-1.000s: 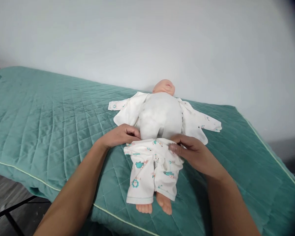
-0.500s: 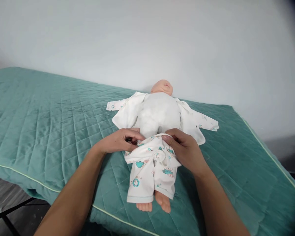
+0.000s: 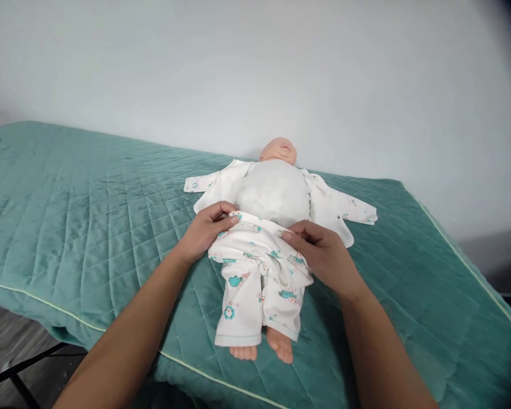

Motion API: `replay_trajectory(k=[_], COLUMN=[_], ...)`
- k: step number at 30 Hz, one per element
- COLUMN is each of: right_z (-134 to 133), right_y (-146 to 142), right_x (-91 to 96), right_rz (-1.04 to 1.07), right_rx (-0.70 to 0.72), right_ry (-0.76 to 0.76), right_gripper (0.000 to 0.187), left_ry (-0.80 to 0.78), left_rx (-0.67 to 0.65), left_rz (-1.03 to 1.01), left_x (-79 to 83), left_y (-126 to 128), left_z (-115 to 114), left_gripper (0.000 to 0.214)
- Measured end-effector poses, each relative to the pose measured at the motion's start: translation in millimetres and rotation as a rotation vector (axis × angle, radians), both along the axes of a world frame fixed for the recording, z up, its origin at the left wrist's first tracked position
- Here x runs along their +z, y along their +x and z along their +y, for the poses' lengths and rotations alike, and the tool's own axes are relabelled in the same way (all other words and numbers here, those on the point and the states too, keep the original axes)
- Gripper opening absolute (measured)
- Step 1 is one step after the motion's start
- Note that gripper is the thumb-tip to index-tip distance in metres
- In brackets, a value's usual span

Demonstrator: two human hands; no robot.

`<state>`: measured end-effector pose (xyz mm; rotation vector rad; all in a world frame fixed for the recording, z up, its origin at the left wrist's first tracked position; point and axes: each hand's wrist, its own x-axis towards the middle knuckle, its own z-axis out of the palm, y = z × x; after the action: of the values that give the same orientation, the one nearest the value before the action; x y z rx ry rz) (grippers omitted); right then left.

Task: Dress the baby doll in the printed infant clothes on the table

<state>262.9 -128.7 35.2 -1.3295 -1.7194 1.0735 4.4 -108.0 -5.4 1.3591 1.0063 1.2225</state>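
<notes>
A baby doll (image 3: 273,190) lies on its back, head toward the wall and bare feet toward me. Its white jacket (image 3: 327,199) is spread apart at the front, with the printed sleeves stretched out to both sides. White baby pants (image 3: 259,272) with teal and pink animal prints cover the legs up to the lower belly. My left hand (image 3: 210,227) pinches the waistband at its left end. On the right side, my right hand (image 3: 319,250) grips the same waistband, thumb on top and the other fingers partly hidden behind the cloth.
The doll rests on a green quilted cover (image 3: 111,227) with pale yellow piping, spread over a bed or table. A light wall (image 3: 238,74) stands behind it. Dark metal legs (image 3: 21,369) and a grey floor (image 3: 8,335) show at the lower left.
My left hand has moved up and the left part of the waistband with it, so the pants sit higher over the doll's belly. My right hand has stayed nearly in place.
</notes>
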Motion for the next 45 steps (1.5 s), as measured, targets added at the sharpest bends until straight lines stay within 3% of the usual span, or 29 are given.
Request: replay_trajectory(k=[5,9,12,19,24,30,34,39,45], right_z=[9.7,15.0,16.2,17.8,18.1,6.5,1.1,12.2,19.1], right_y=[15.0,20.6,21.0,13.3,6.5,0.5,-1.6,-0.5,-0.6], right_x=[2.5,0.5,-2.7,-13.8,-20.2,-14.9,-12.2,-17.8,-19.1], right_rz=[0.014,0.220,0.361,0.419,0.322,0.123,0.021,0.025,0.155], right_rx=[-0.100,-0.199,-0.148,-0.069,-0.086,-0.221,-0.238,-0.201,-0.287], right_ry=[-0.044,-0.040,-0.021,0.011,0.089,0.335,0.462,0.351,0.198], right_gripper=[0.040,0.028,0.031,0.030,0.021,0.015,0.013,0.013,0.018], left_ry=[-0.051,-0.010,-0.009,-0.044,-0.069,-0.051,-0.057,-0.075,-0.096], left_rx=[0.112,0.158,0.160,0.131,0.058,0.019,0.021,0.076,0.041], left_rz=[0.045,0.078,0.083,0.078,0.118,0.103,0.094,0.094,0.152], left_x=[-2.2,-2.4,-3.3,-4.3,-5.7,-5.0,-3.8,-6.2,-9.8], left_y=[2.4,3.3,3.4,3.0,0.6,0.1,-0.4,-0.7,-0.7], left_z=[-1.1,-0.5,0.6,2.6,5.3,3.5,1.6,2.1,4.4], left_gripper=[0.030,0.031,0.031,0.032,0.034,0.035,0.034,0.033,0.034])
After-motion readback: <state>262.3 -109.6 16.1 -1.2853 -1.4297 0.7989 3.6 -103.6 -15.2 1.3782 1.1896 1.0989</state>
